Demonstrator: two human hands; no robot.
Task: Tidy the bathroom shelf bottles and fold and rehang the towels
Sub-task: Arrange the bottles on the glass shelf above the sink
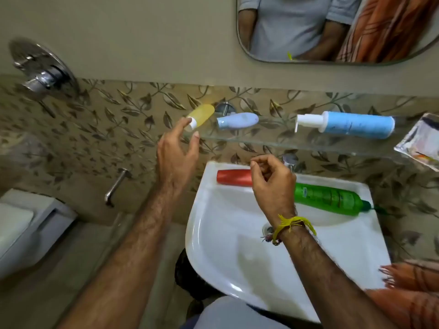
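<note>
Head view: the tidying looks barely begun. On the glass shelf (308,144) the yellow bottle (200,116), the lilac bottle (237,120) and the blue pump bottle (351,124) all lie on their sides. A red bottle (234,177) and a green bottle (332,199) lie along the back rim of the sink (213,245). The left hand (177,153) reaches with its grip spread, fingertips at the yellow bottle's white cap, holding nothing. The right hand (273,184) hangs over the sink, fingers loosely curled and empty. An orange towel (413,293) shows at the lower right, not folded or hung, as far as I can judge.
</note>
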